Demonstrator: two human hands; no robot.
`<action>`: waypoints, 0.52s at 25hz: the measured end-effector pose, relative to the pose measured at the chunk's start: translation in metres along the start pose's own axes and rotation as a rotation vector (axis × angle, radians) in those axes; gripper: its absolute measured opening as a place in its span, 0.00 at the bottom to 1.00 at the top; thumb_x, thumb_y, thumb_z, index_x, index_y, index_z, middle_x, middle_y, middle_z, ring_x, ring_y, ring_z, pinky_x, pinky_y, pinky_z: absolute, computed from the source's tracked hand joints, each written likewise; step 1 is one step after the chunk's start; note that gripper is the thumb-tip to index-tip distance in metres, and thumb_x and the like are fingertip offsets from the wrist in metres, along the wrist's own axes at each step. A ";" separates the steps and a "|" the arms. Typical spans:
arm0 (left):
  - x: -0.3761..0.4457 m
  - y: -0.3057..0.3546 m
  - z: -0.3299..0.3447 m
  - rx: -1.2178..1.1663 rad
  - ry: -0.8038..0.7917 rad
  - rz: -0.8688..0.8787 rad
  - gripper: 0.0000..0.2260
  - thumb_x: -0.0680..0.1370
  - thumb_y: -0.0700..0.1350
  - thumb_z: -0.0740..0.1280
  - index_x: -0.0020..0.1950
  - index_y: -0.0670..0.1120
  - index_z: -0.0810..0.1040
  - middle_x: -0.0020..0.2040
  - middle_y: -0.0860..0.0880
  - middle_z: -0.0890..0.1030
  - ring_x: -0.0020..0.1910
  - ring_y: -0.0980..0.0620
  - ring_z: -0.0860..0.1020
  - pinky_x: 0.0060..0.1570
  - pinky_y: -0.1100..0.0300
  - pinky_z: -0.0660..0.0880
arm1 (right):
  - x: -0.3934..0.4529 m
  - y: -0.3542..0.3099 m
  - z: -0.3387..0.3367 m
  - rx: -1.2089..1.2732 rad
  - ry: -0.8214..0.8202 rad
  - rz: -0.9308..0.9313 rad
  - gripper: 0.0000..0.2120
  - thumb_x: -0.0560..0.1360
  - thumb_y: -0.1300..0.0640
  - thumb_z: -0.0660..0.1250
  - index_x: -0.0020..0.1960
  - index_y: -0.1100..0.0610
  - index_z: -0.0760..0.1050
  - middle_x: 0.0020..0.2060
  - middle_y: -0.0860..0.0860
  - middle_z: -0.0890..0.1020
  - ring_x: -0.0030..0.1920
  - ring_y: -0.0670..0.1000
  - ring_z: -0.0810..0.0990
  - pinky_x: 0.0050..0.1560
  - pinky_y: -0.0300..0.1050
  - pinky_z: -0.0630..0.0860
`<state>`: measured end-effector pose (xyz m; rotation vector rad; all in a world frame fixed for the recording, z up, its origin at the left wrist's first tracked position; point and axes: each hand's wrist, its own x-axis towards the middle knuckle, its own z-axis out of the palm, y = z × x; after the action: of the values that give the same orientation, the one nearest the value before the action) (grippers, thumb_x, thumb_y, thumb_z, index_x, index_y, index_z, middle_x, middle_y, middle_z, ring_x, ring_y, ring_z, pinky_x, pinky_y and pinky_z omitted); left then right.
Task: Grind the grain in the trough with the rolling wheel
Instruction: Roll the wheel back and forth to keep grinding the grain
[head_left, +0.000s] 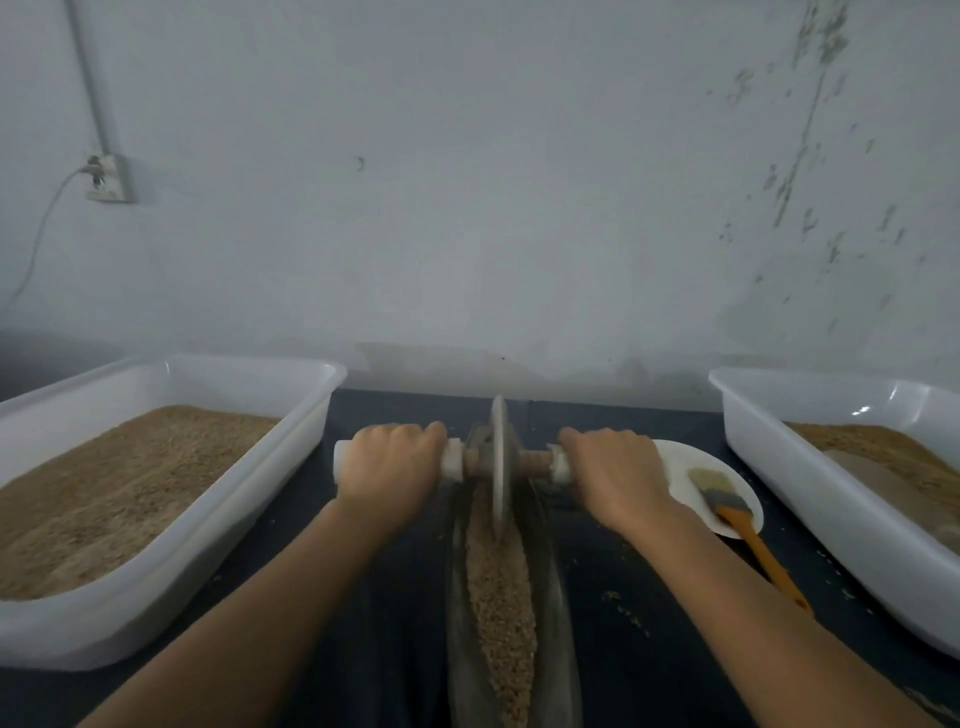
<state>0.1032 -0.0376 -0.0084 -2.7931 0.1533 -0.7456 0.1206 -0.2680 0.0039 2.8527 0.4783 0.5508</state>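
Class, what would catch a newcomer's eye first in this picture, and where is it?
In the centre, both hands, left hand and right hand, grip the axle of a rolling wheel standing in a dark trough filled with grain. White tubs of grain flank it on either side.

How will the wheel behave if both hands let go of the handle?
The wheel is a thin disc on edge in the narrow trough, so it would probably tip sideways. It looks like metal, likely heavy. On the curved trough it may also roll back.
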 end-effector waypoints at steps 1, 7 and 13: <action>0.003 0.002 -0.002 0.025 -0.003 0.011 0.08 0.74 0.48 0.66 0.48 0.52 0.68 0.46 0.52 0.80 0.44 0.50 0.79 0.38 0.57 0.65 | 0.001 0.002 0.004 0.025 -0.008 0.015 0.11 0.73 0.49 0.67 0.52 0.50 0.69 0.46 0.51 0.81 0.44 0.57 0.79 0.37 0.46 0.64; -0.087 0.000 -0.046 -0.141 -0.097 0.161 0.16 0.70 0.58 0.68 0.46 0.59 0.60 0.37 0.59 0.69 0.40 0.56 0.73 0.39 0.58 0.64 | -0.097 0.013 -0.012 0.112 -0.050 -0.195 0.16 0.66 0.46 0.69 0.42 0.43 0.61 0.36 0.44 0.76 0.36 0.47 0.78 0.35 0.48 0.75; -0.089 -0.003 -0.051 -0.119 -0.245 0.086 0.16 0.73 0.61 0.63 0.44 0.62 0.54 0.37 0.59 0.66 0.37 0.59 0.65 0.38 0.60 0.61 | -0.085 0.008 -0.013 0.088 -0.106 -0.152 0.15 0.68 0.47 0.70 0.45 0.44 0.63 0.40 0.46 0.78 0.39 0.47 0.78 0.39 0.48 0.75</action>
<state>0.0011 -0.0307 -0.0073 -2.9390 0.2778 -0.3822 0.0428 -0.3030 -0.0097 2.8775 0.7098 0.3576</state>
